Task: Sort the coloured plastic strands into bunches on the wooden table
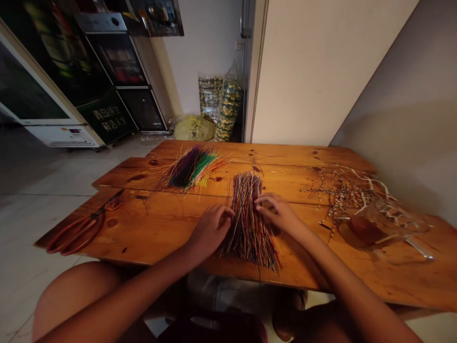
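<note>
A thick bundle of thin multicoloured strands (250, 224) lies lengthwise on the wooden table (160, 228), its near ends fanned out close to the front edge. My left hand (213, 225) is at the bundle's left side, fingers curved and slightly apart, fingertips at the strands. On the other side, my right hand (276, 209) has thumb and forefinger apart, their tips at the bundle's right edge. Neither hand is closed round the strands. Farther back on the left is a second pile of purple, green, orange and yellow strands (194, 166).
Red-handled scissors (84, 228) rest at the table's left end. Toward the right lie a tangle of beaded strands (339, 190) and a clear plastic container (367, 228). Wrapped rolls (228, 107) and a yellow bag (194, 128) stand on the floor behind the table.
</note>
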Demonstrator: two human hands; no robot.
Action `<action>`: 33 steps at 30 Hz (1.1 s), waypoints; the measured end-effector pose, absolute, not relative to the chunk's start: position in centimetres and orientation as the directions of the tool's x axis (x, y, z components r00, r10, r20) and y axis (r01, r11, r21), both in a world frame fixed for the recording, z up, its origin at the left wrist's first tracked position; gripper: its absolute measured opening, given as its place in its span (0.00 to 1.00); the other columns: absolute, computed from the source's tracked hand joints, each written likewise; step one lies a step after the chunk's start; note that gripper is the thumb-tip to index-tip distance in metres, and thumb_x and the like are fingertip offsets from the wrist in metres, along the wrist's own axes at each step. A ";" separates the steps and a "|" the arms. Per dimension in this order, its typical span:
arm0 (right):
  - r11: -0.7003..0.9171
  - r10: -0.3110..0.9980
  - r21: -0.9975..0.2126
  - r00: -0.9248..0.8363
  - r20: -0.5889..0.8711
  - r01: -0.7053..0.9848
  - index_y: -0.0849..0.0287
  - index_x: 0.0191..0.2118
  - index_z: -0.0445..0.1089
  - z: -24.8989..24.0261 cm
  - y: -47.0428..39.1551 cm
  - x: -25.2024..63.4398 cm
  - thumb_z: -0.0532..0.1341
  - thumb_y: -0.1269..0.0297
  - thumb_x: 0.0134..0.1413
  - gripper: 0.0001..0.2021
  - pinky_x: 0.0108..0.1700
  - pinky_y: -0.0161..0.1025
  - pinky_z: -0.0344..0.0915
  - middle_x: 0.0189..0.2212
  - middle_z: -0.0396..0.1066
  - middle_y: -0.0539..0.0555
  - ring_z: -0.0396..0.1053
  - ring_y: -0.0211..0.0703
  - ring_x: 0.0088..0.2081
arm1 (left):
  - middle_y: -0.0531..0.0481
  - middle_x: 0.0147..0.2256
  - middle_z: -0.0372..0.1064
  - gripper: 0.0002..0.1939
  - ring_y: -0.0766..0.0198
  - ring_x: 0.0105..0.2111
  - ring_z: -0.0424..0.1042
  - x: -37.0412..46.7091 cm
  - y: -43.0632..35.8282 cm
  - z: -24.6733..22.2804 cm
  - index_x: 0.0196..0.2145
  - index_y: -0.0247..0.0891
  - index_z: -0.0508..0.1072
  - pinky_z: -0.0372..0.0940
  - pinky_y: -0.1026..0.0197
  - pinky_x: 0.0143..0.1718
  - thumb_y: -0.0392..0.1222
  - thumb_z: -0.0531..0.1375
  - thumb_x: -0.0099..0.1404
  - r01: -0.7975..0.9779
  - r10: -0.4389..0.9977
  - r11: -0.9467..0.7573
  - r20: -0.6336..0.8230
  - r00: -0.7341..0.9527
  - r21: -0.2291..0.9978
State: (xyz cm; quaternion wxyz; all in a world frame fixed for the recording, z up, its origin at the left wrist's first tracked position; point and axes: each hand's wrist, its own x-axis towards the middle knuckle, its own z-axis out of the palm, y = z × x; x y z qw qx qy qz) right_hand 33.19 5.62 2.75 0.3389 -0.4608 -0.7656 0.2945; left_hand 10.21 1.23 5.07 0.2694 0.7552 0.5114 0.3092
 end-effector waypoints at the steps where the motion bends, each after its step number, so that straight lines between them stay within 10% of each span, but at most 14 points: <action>1: 0.504 0.847 -0.713 -0.442 0.296 0.487 0.53 0.43 0.72 3.5 4.9 32.6 0.59 0.59 0.54 0.11 0.57 0.48 0.55 0.47 0.69 0.55 0.63 0.46 0.51 | 0.49 0.38 0.69 0.09 0.57 0.43 0.66 10.0 0.2 5.0 0.35 0.40 0.70 0.59 0.53 0.49 0.34 0.51 0.60 0.639 0.930 -0.356 0.189 0.316 0.682; 6: 0.708 0.608 -0.581 -0.765 0.214 0.401 0.51 0.42 0.74 5.5 1.9 30.5 0.56 0.57 0.58 0.12 0.51 0.43 0.60 0.47 0.69 0.54 0.65 0.43 0.48 | 0.49 0.36 0.68 0.10 0.58 0.42 0.66 9.8 -2.9 4.0 0.33 0.41 0.69 0.61 0.55 0.46 0.30 0.51 0.60 0.690 0.920 -0.383 0.188 0.344 0.614; 18: 0.472 0.695 -0.776 -0.718 0.036 0.418 0.51 0.33 0.77 6.4 3.8 33.9 0.55 0.54 0.57 0.14 0.51 0.42 0.62 0.43 0.73 0.50 0.69 0.43 0.44 | 0.47 0.52 0.63 0.15 0.57 0.55 0.59 9.8 -3.7 1.7 0.47 0.44 0.68 0.53 0.51 0.58 0.37 0.50 0.65 0.601 0.939 -0.342 0.240 0.246 0.722; 24: 0.158 0.950 -0.854 -0.311 -0.005 0.496 0.57 0.41 0.73 5.3 5.2 35.8 0.51 0.49 0.57 0.20 0.45 0.44 0.66 0.41 0.74 0.56 0.69 0.47 0.43 | 0.43 0.58 0.59 0.20 0.58 0.59 0.57 9.4 -0.4 -0.1 0.52 0.39 0.63 0.51 0.52 0.60 0.40 0.51 0.63 0.214 0.992 0.120 -0.105 -0.076 0.969; 33: 0.123 0.978 -0.885 -0.208 0.031 0.448 0.58 0.46 0.69 -0.1 7.1 34.8 0.55 0.49 0.54 0.21 0.57 0.48 0.56 0.48 0.71 0.58 0.66 0.51 0.52 | 0.43 0.53 0.65 0.09 0.58 0.52 0.67 11.1 3.9 3.3 0.38 0.38 0.67 0.65 0.58 0.47 0.41 0.54 0.60 -0.228 0.914 0.394 -0.406 -0.006 0.890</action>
